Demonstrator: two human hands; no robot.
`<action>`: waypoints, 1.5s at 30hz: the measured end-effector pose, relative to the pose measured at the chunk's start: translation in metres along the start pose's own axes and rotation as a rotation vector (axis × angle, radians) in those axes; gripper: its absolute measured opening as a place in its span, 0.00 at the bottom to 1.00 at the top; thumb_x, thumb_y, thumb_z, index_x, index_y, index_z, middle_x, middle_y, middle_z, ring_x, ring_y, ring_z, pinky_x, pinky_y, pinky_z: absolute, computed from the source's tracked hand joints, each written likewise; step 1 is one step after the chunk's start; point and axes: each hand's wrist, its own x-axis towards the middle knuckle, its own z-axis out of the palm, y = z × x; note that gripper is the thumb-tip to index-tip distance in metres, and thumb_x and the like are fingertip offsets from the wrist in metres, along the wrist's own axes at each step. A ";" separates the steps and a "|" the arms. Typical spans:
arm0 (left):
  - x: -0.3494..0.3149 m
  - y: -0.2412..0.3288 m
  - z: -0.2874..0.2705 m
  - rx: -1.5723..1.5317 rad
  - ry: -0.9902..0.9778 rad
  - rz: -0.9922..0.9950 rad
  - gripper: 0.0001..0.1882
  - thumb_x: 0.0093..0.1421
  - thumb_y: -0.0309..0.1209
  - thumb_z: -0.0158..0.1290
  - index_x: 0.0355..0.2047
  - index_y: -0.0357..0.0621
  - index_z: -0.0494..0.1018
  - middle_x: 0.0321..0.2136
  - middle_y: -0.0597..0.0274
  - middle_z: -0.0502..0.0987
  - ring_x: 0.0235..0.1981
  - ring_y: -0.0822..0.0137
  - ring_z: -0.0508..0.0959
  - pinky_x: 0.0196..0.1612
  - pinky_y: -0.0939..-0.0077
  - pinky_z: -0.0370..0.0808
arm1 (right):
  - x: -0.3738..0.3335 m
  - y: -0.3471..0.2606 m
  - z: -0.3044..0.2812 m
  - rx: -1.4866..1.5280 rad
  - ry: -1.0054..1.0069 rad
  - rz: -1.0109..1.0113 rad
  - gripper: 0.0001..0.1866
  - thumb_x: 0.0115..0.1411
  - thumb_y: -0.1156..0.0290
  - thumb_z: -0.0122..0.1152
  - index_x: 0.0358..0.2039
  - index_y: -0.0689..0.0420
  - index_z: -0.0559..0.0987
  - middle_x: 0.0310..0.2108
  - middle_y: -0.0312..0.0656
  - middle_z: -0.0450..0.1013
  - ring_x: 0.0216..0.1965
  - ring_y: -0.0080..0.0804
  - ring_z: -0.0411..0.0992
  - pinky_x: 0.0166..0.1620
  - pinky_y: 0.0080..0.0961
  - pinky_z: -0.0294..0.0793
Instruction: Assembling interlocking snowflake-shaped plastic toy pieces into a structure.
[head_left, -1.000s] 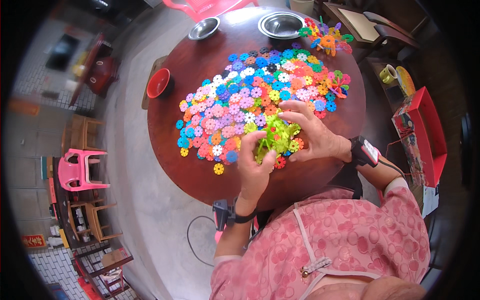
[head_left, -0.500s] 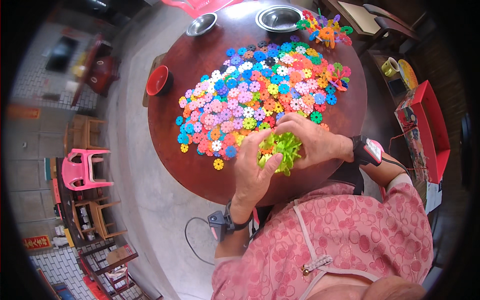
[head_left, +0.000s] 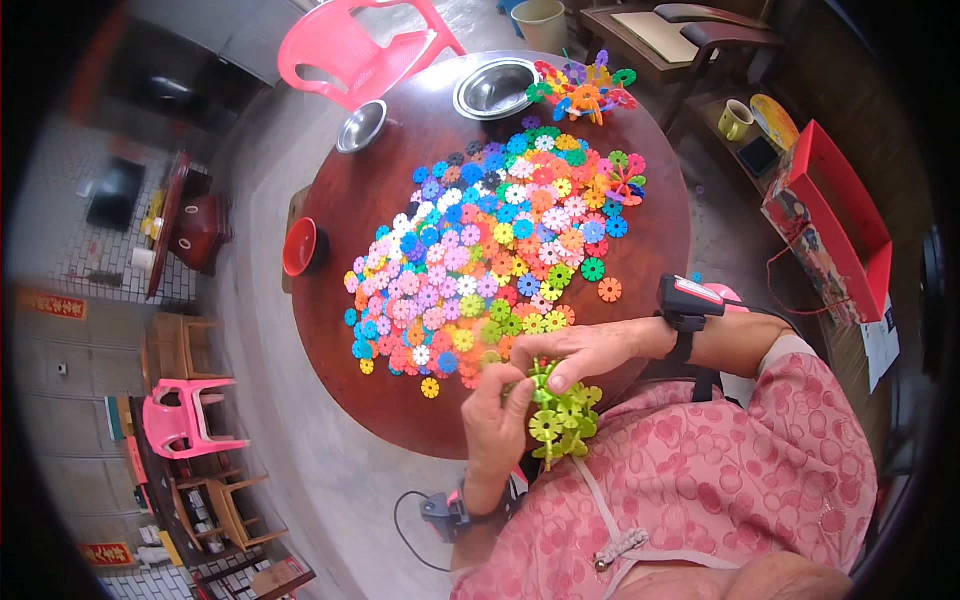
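Observation:
A cluster of yellow-green snowflake discs [head_left: 565, 418], slotted together at angles, is held close to my body at the table's near edge. My left hand [head_left: 495, 415] pinches it from the left with thumb and fingers. From above, my right hand [head_left: 580, 350] grips its upper part, the thumb bent down onto a disc. Both sets of fingertips nearly meet there and partly hide that part. Just beyond my hands spreads a wide heap of loose snowflake discs [head_left: 440, 270] in many colours.
On the round brown table [head_left: 400, 420] stand a red bowl [head_left: 300, 247], two metal bowls [head_left: 362, 127] and a many-coloured disc assembly [head_left: 585, 92]. A smaller disc assembly [head_left: 627, 180] lies by the heap. A pink chair [head_left: 385, 65] is at the far side; a red box [head_left: 835, 220] stands right.
My hands and the green cluster have come nearer my body. The cluster has turned, showing disc faces, and my right hand now grips its upper part. The view has shifted too.

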 end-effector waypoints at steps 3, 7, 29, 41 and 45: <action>0.001 0.002 0.011 0.186 -0.030 0.030 0.07 0.62 0.31 0.53 0.33 0.41 0.68 0.22 0.51 0.71 0.22 0.55 0.73 0.26 0.68 0.69 | 0.001 -0.005 -0.006 -0.083 -0.095 0.062 0.37 0.53 0.44 0.60 0.50 0.63 0.66 0.45 0.45 0.66 0.51 0.33 0.63 0.52 0.32 0.63; 0.002 -0.001 0.015 0.335 -0.058 0.030 0.07 0.63 0.32 0.50 0.33 0.42 0.67 0.22 0.46 0.72 0.24 0.47 0.75 0.25 0.62 0.69 | 0.002 -0.003 -0.007 -0.066 -0.166 0.103 0.40 0.50 0.44 0.67 0.52 0.61 0.65 0.45 0.43 0.66 0.51 0.32 0.63 0.53 0.31 0.63; 0.018 -0.032 0.009 -0.759 0.051 -0.296 0.09 0.65 0.31 0.46 0.43 0.46 0.61 0.23 0.67 0.66 0.18 0.77 0.61 0.21 0.84 0.59 | 0.007 0.031 -0.023 0.105 0.152 0.045 0.15 0.53 0.68 0.58 0.40 0.60 0.71 0.40 0.38 0.68 0.47 0.26 0.65 0.49 0.28 0.66; 0.050 -0.006 0.015 0.441 -0.220 0.265 0.36 0.58 0.27 0.52 0.64 0.39 0.48 0.34 0.36 0.75 0.35 0.39 0.77 0.34 0.51 0.72 | 0.004 0.007 -0.018 -0.619 0.287 -0.318 0.19 0.62 0.57 0.54 0.30 0.63 0.71 0.27 0.50 0.69 0.33 0.48 0.69 0.37 0.40 0.68; 0.050 -0.001 0.014 0.408 -0.374 0.188 0.34 0.59 0.29 0.53 0.63 0.38 0.52 0.35 0.36 0.75 0.34 0.39 0.77 0.34 0.52 0.73 | 0.000 0.006 -0.025 -0.469 0.213 -0.332 0.14 0.63 0.63 0.52 0.31 0.63 0.75 0.28 0.49 0.72 0.32 0.44 0.71 0.37 0.37 0.69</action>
